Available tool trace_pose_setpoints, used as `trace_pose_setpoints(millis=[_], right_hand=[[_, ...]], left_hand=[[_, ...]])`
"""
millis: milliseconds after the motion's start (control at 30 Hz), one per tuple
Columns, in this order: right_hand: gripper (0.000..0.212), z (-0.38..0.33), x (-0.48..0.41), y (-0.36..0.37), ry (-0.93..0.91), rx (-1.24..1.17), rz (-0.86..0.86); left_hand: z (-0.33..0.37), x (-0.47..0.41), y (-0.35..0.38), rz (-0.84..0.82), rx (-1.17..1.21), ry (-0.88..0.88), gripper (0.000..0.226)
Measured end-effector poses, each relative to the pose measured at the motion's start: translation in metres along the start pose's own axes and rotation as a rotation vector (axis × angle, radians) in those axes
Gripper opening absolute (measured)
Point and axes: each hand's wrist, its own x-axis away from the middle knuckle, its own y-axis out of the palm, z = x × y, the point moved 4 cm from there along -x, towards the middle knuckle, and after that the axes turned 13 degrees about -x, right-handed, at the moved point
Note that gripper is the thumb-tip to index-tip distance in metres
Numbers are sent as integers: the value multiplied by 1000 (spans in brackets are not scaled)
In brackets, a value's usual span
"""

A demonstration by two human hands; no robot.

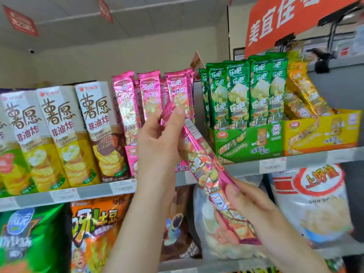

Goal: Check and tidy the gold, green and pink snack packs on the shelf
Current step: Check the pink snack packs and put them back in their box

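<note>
A shop, seemingly a small convenience store. Metal shelves [242, 168] carry paper price labels [272, 165] on their front edges. Identical crisp boxes [65, 134] stand in rows, and green snack packs [240, 91] stand in a printed display carton [250, 142] (a yellow carton [323, 133] just beside it). An orange sign [279, 22] with Chinese characters hangs overhead, red banners [22, 20] hang from the ceiling, and a dome security camera [31, 51] sits high up.

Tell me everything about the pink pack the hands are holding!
The pink pack is long, slim and shiny, like foil, with snack pictures and writing printed on it and a crimped seal at the top. It looks full and unopened. It is held in the air in front of the shelf, tilted, top end up to the left. The left hand grips its top end, and the right hand holds its lower part.
</note>
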Motion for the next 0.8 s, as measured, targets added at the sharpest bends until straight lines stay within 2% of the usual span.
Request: trace_pose_setpoints(millis=[33, 67, 133, 233, 367, 500, 667, 800], right_hand=[[31, -6, -10, 14, -23, -50, -28], [33, -8, -7, 34, 39, 5, -96], [36, -13, 0, 34, 40, 30, -27], [34, -18, 19, 28, -46, 94, 17], [35, -25, 28, 20, -108, 134, 73], [38, -31, 37, 12, -121, 121, 54], [35, -30, 43, 0, -129, 137, 28], [43, -24, 43, -6, 4, 14, -36]], left_hand=[[-1, 5, 3, 27, 17, -11, 29], [-2, 9, 7, 57, 26, -15, 31], [-6, 22, 15, 112, 29, -45, 36], [-11, 45, 32, 106, 1, -100, 59], [-18, 75, 50, 78, -16, -123, 53], [-19, 105, 67, 33, -69, -87, 27], [-24, 129, 76, 27, -50, -153, 37], [-22, 133, 69, 160, -101, -147, 50]])
